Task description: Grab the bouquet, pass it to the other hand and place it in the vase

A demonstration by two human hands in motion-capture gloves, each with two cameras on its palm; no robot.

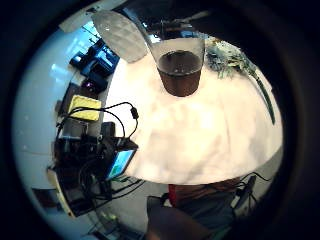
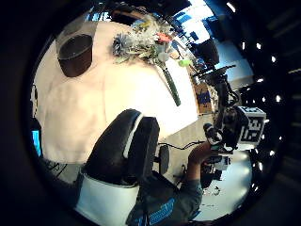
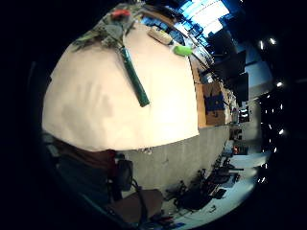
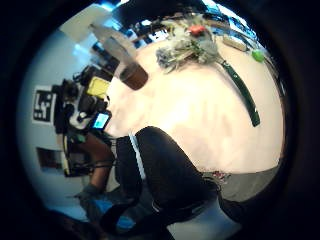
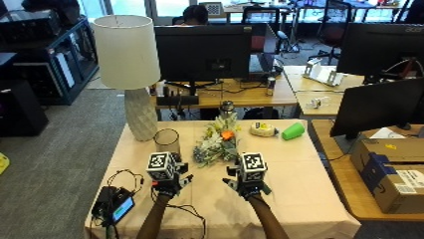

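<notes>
In the outside view, the bouquet is lying on the table, flowers toward the far edge and stem toward the person. The vase is standing upright just left of it, beside the lamp. A green cup is sitting near the far right corner. The left hand and right hand are hovering above the near part of the table, apart from each other and touching nothing; whether their fingers are curled or straight cannot be told here.

The left little-finger view is looking at the vase with the bouquet beside it.

In the left thumb view, the bouquet is lying beside the vase, with a gloved finger stretching out and holding nothing.

The right little-finger view is showing the stem flat on the cloth.

In the right thumb view, a finger is hanging free above the table, clear of the bouquet.
</notes>
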